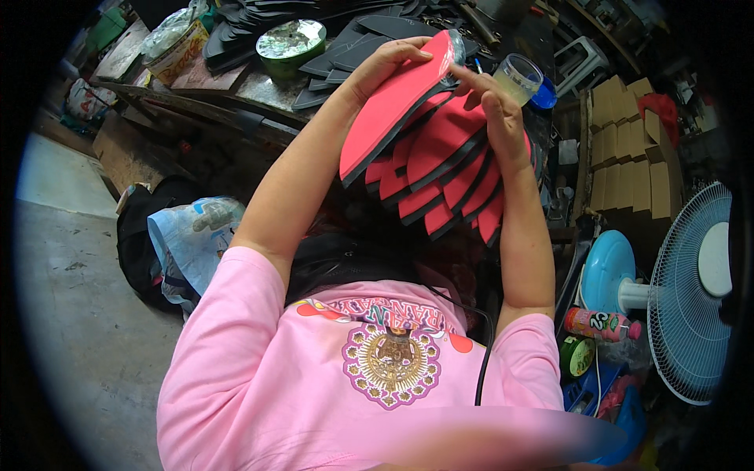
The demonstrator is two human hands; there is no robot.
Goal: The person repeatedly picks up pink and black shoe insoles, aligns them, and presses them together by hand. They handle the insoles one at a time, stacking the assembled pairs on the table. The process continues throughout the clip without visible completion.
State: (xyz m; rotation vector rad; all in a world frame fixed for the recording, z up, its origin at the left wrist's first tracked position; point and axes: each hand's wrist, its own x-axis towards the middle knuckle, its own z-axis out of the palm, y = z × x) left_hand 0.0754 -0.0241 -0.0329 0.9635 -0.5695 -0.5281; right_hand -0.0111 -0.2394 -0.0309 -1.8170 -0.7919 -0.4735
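My left hand (386, 67) grips a red foam shoe sole (400, 106) with a dark grey underside, its thumb lying on the red face. A greyish, shiny strip runs along the sole's upper end. My right hand (495, 106) is at that end, index finger against the edge and the other fingers curled. Whether anything small is between those fingers is hidden. Just below the raised sole, several similar red soles (444, 141) fan out in overlapping layers, jutting past the table's near edge.
Dark grey soles (361, 55) lie heaped on the worktable. A green round tub (290, 41) stands left, and a clear jar (518, 77) beside a blue lid (544, 93) right. Small cardboard boxes (628, 149) and a fan (695, 294) occupy the right side; a bag (196, 228) is lower left.
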